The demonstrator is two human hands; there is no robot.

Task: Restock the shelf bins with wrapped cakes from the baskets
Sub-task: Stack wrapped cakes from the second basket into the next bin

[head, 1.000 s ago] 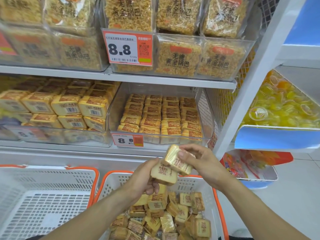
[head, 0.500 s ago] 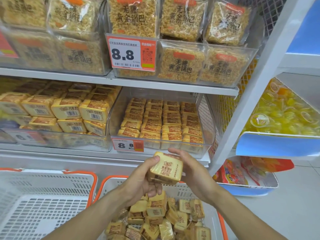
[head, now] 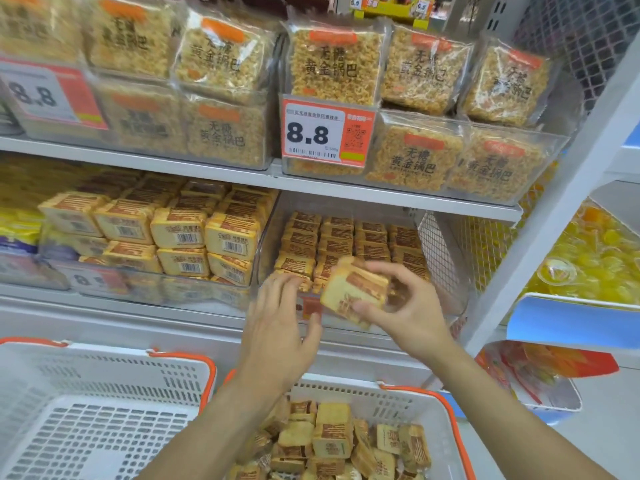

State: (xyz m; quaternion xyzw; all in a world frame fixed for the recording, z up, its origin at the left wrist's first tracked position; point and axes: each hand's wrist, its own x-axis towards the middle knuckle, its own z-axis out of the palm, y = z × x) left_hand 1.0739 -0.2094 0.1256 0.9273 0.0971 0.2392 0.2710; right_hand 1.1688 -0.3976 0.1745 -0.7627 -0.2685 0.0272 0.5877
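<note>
My right hand (head: pixel 407 311) grips a small stack of wrapped cakes (head: pixel 353 294), yellow with brown labels, right in front of the clear shelf bin (head: pixel 440 265) that holds rows of the same cakes. My left hand (head: pixel 277 327) hovers just left of the stack, fingers spread and holding nothing. Below, a white basket with orange rim (head: pixel 408 396) holds several loose wrapped cakes (head: pixel 332 441).
An empty white basket (head: pixel 86 403) sits at lower left. A fuller bin of larger wrapped cakes (head: pixel 180 233) stands left of the target bin. Bags of rice crackers (head: pixel 332 64) fill the shelf above. A white upright post (head: pixel 554 202) and jelly cups (head: pixel 595 258) are at right.
Both hands rose from above the basket to the bin front. The left hand let go of the cakes, which the right hand now holds alone.
</note>
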